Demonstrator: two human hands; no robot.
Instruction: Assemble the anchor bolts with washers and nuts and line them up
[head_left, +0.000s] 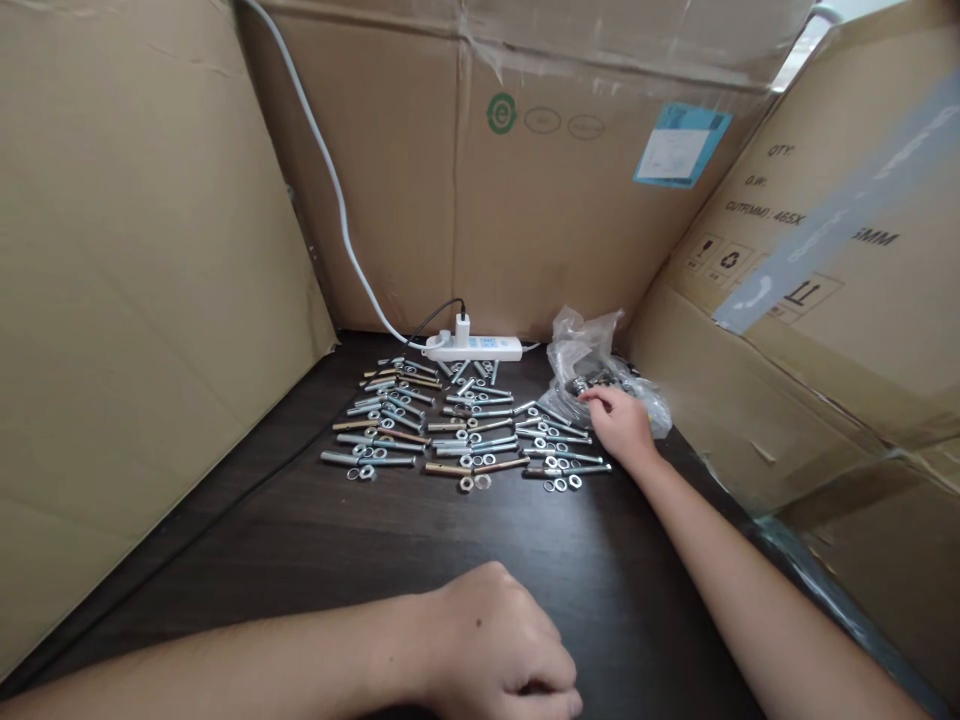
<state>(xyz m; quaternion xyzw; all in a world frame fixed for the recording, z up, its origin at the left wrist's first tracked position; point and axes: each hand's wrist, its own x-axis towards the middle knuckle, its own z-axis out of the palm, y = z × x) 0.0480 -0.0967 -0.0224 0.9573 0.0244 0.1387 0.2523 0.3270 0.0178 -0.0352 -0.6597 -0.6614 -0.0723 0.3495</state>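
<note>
My right hand (619,424) is at the clear plastic bag (581,345) on the right, its fingertips over the dark small metal parts (596,382) in the bag's mouth. Its fingers look pinched together, and what they hold, if anything, is hidden. Closed in a loose fist, my left hand (501,650) rests low over the front of the table; the inside of the fist does not show. Between the hands and the back wall lie rows of expansion bolts (367,459), taken apart into sleeves and rods, with hex nuts (574,482) and washers (550,486) beside them.
A white power strip (480,348) with a plugged-in adapter (463,328) lies behind the rows. A white cable (330,170) hangs down to it, and a black cable (247,490) crosses the dark table (300,560) at left. Cardboard walls (390,200) enclose the back and both sides.
</note>
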